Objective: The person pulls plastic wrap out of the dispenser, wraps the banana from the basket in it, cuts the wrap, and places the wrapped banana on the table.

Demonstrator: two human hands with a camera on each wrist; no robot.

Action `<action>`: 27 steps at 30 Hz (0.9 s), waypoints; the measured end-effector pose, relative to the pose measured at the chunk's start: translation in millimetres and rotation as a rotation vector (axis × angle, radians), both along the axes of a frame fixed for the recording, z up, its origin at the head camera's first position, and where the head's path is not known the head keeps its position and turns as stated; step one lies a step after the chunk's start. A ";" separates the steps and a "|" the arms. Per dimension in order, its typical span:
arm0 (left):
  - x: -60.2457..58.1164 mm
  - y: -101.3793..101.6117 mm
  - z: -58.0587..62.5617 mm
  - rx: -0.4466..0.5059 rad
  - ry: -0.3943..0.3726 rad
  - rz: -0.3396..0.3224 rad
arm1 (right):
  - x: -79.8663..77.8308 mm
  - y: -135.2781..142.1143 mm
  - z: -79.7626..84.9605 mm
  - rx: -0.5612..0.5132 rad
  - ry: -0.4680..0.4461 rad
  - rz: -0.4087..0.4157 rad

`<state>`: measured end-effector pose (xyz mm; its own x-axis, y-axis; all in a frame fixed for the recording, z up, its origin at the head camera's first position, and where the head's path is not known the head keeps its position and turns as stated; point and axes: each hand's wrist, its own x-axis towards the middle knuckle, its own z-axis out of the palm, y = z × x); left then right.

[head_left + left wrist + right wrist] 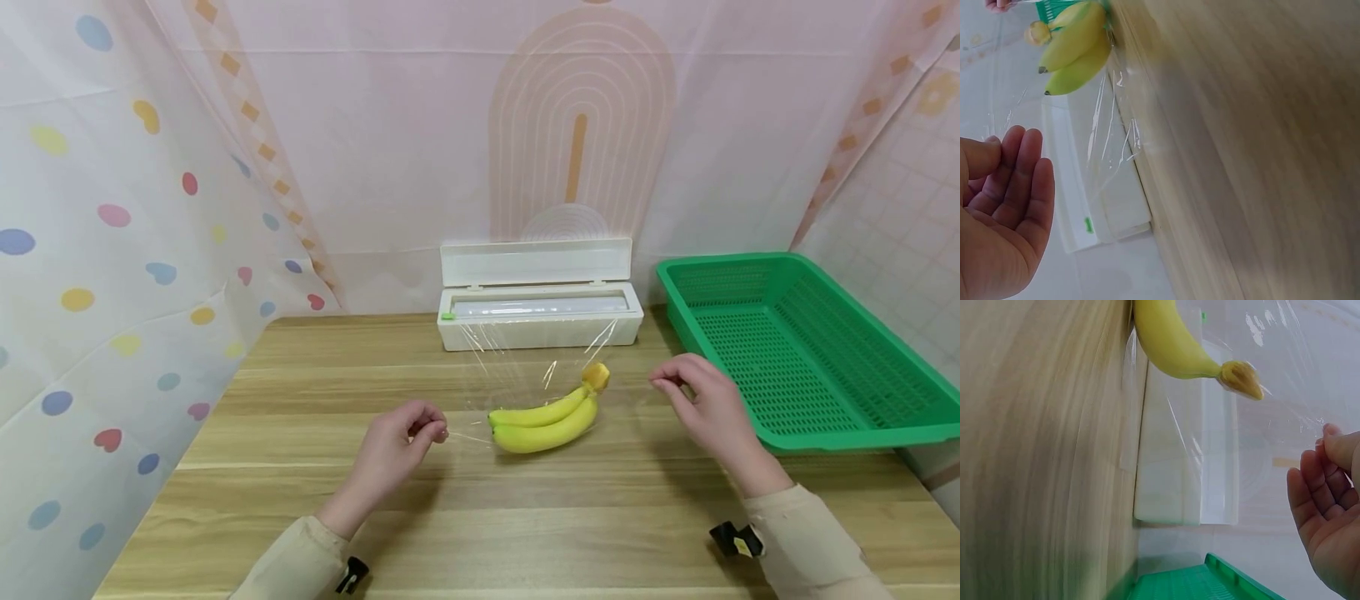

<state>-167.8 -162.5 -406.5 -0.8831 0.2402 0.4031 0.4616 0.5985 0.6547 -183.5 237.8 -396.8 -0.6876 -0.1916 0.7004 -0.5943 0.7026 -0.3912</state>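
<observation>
A sheet of clear plastic wrap (517, 362) stretches from the white dispenser box (540, 335) toward me. My left hand (393, 450) pinches its near left corner between thumb and fingers. Across from it, my right hand (708, 408) pinches the near right corner, as the right wrist view shows between thumb and fingertip. Between the hands are yellow bananas (543, 435) joined at a brown stem, with the stem toward the right. The wrap lies against or around them; whether it passes over or under them I cannot tell.
The dispenser's white lid (536, 264) stands raised at the back, with a small green cutter slider (448, 317) at its left end. A green perforated basket (892, 437) sits to the right, close to my right hand. Patterned curtains (360, 150) enclose the wooden table (292, 467).
</observation>
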 end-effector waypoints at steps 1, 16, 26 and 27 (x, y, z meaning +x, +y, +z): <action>-0.6 0.3 -0.1 0.003 -0.007 0.003 | -0.7 -0.6 0.8 0.005 -0.007 -0.007; -16.2 -3.7 -0.9 0.055 -0.122 0.075 | -17.3 -12.1 7.4 -0.007 -0.065 0.027; -27.9 -5.7 0.8 0.044 -0.106 0.068 | -21.0 -14.5 7.0 0.006 -0.097 0.036; -28.9 -5.4 1.4 0.045 -0.104 0.069 | -21.7 -15.1 7.0 0.004 -0.103 0.034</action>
<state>-196.8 -167.9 -405.1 -0.9346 0.1610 0.3171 0.3483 0.5951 0.7243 -205.2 222.7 -389.9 -0.7489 -0.2187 0.6256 -0.5747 0.6843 -0.4489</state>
